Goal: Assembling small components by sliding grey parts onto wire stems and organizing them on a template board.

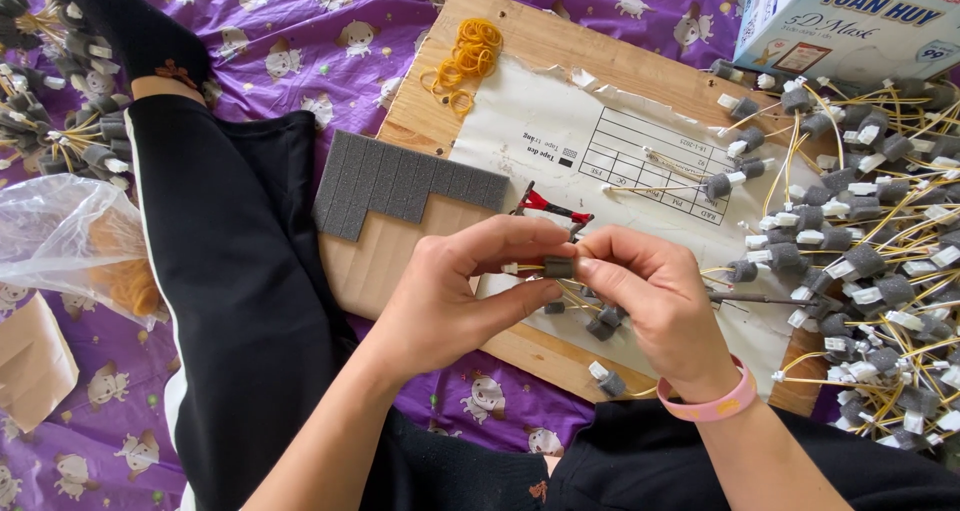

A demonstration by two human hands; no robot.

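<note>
My left hand [455, 286] and my right hand [655, 296] meet over the wooden board [520, 41], pinching between them a small grey foam block [558, 267] on a yellow wire with a white end. More yellow wires with foam blocks [600, 323] hang below my right hand. A pink band circles my right wrist. Just behind my fingers lie red-handled cutters [548, 207].
A stepped grey foam sheet [400, 183] on cardboard lies left of the hands. Yellow rubber bands [465, 59] sit at the board's far edge. A big heap of foam-capped wires [870, 251] fills the right, another pile [60, 101] far left, and a plastic bag [70, 241] beside my leg.
</note>
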